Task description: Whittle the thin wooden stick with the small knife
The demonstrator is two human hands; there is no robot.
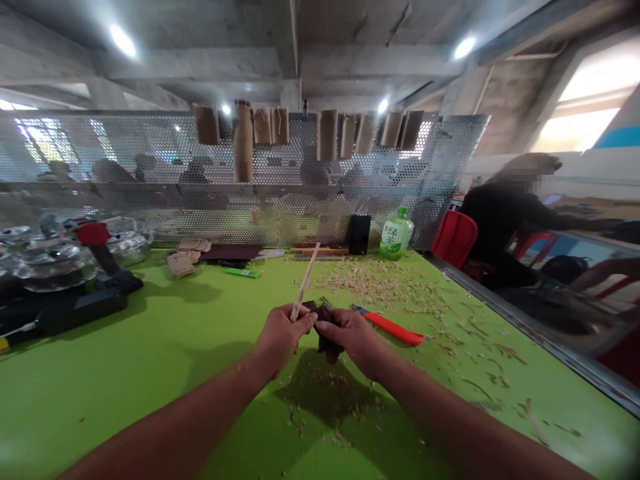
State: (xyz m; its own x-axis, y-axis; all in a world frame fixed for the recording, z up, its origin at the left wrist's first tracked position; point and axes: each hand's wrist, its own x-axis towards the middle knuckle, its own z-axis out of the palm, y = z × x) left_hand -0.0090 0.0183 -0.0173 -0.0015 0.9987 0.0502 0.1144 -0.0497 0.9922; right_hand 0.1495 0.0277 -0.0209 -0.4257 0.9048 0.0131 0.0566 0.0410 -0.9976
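Pale stick [307,277] juts from the curled left hand [281,337].

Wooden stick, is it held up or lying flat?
The wooden stick is held up, tilted: the left hand grips its lower end.

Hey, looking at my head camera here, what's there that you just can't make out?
Head view, all of it:
Full shape of the dark piece: fingers of the left hand and right hand cover parts.
Whether the wooden stick runs on below the grip: left hand hides it.
Black equipment: cut off by the left edge.
Fine print on the bottle: too small.
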